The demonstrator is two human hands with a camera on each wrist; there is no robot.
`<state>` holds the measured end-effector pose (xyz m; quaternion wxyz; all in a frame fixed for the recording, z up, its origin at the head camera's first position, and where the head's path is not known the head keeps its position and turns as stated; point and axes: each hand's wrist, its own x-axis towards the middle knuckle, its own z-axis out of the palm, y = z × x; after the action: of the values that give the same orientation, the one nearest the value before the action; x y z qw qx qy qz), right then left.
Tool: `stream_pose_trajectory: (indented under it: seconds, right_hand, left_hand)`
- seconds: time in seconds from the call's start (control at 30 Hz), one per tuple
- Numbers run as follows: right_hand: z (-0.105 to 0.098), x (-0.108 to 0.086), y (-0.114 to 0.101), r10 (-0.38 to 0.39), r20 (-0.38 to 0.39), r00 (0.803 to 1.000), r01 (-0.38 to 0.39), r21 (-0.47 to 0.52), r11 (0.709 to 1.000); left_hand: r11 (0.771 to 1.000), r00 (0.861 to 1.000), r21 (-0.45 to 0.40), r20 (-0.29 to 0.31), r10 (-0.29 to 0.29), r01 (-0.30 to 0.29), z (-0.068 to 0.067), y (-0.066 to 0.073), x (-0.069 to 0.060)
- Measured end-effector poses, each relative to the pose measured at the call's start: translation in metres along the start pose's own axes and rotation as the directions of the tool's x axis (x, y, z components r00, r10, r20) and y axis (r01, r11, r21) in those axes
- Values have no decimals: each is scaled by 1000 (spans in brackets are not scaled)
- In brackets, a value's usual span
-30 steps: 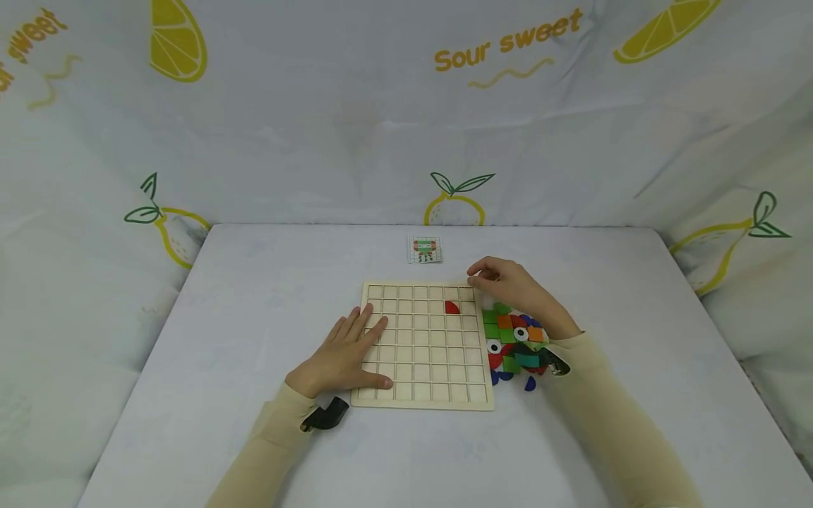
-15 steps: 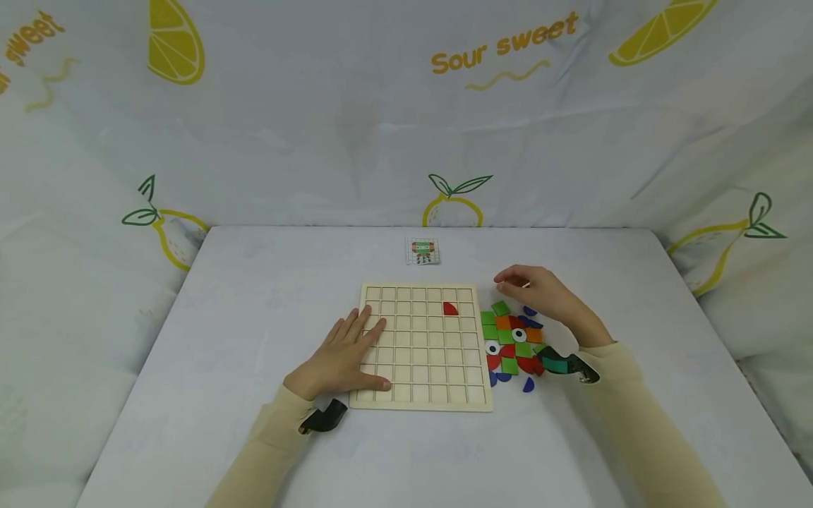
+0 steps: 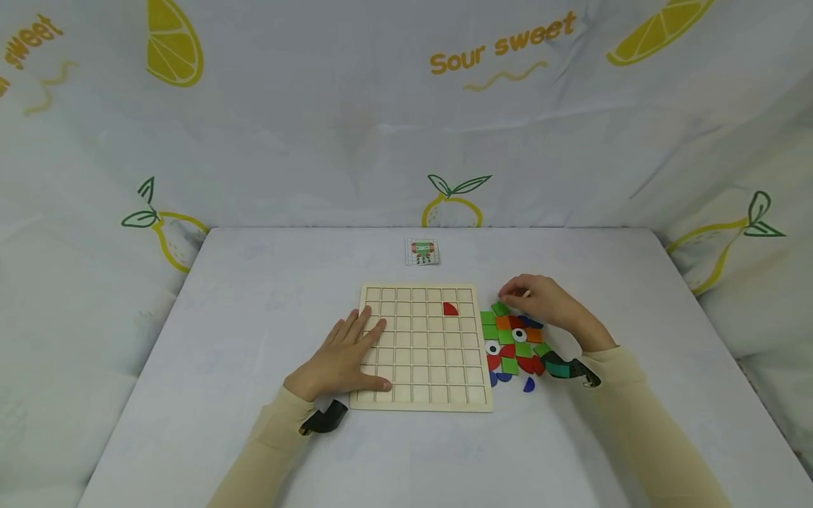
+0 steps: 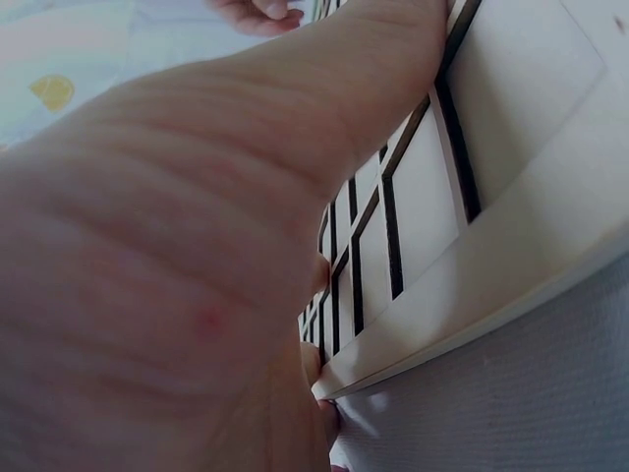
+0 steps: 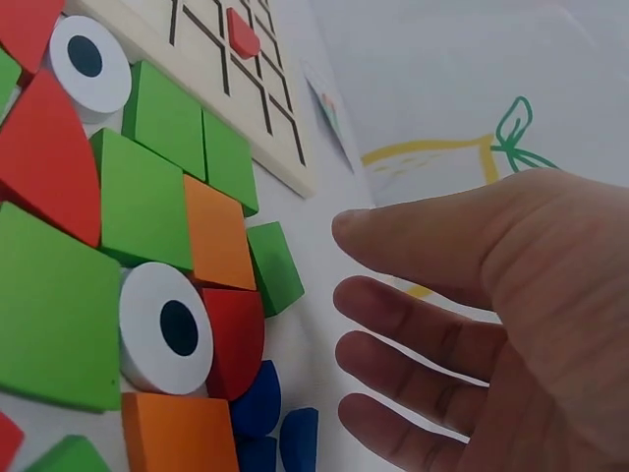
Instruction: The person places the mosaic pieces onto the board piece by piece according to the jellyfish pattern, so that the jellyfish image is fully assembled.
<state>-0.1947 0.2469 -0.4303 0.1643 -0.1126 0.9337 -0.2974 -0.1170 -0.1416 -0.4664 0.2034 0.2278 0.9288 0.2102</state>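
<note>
My left hand (image 3: 343, 356) rests flat with spread fingers on the left side of a wooden grid board (image 3: 413, 403). In the left wrist view, the palm and thumb cover part of the board's dark-lined grid. One red quarter-circle piece (image 3: 450, 309) lies in a cell near the board's upper right. Beyond the right edge, my right hand (image 3: 540, 300) hovers by a tilted green square piece (image 3: 500, 309). Its fingers are loosely bent with nothing between them in the right wrist view, apart from that green piece (image 5: 276, 267).
Green, orange, red and blue pieces lie in a cluster right of the board, among them white discs with black centres, such as the eye disc (image 5: 167, 327). A small picture card (image 3: 422, 251) lies behind the board. A lone blue half-circle (image 3: 529, 384) sits nearer the front.
My right hand has moved right from the board's upper right corner, then slightly down toward the tilted green piece. The left hand and the red piece stay in place.
</note>
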Motion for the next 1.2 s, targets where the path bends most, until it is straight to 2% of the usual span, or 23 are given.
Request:
stream_pose_trajectory:
  seconds: [0.4, 0.77, 0.97, 1.2]
  right_hand:
    - [6, -2, 2, -34, 33, 999, 34, -8, 999]
    - [9, 1, 3, -90, 36, 995, 94, -129, 987]
    - [9, 0, 1, -64, 27, 998, 67, -152, 986]
    - [9, 0, 2, -32, -7, 999, 31, -132, 991]
  left_hand:
    - [1000, 1000, -9, 14, -12, 12, -1, 0, -2]
    - [1000, 1000, -27, 17, -11, 11, 0, 0, -1]
    - [1000, 1000, -13, 21, -21, 22, 0, 0, -1]
    - [1000, 1000, -11, 15, -23, 23, 0, 0, 0]
